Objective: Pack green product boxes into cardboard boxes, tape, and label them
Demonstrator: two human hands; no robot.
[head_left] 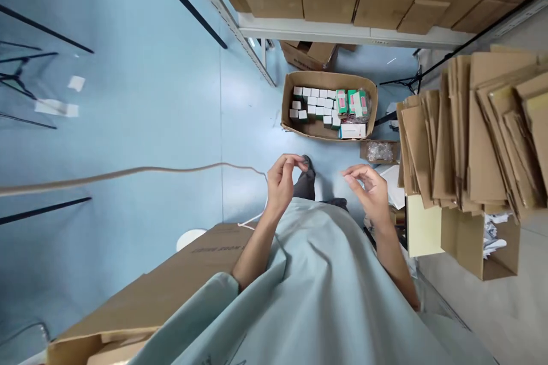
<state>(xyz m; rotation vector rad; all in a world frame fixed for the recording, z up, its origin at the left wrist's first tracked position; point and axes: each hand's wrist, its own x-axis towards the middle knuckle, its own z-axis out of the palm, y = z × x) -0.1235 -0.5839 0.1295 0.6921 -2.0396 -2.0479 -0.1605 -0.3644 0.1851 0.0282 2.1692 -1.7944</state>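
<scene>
A person's left hand (280, 187) and right hand (370, 187) are raised in front of the body, apart from each other, palms turned inward. Each is loosely curled, with thumb and fingertips close together, and nothing can be seen in either grasp. Neither touches anything ahead of it.

Forward of both hands, and below them, an open carton (312, 133) sits on the blue floor (171, 120). Its long axis runs left to right, across the person's front, so its near long edge faces both hands. The left hand lines up with the near left corner, the right hand with the near right corner. Which hand is nearer cannot be told, as both are at about the same reach.

Inside the carton, white boxes (311, 101) stand in rows from the left end to the middle. Green boxes (341, 101) sit towards the right end, and clear wrap lies there too. One pale box (352, 131) lies flat at the near right corner.

Farther out, a loaded shelf (317, 29) spans beyond the carton's far edge, and folded cardboard (449, 131) stands to the right.
</scene>
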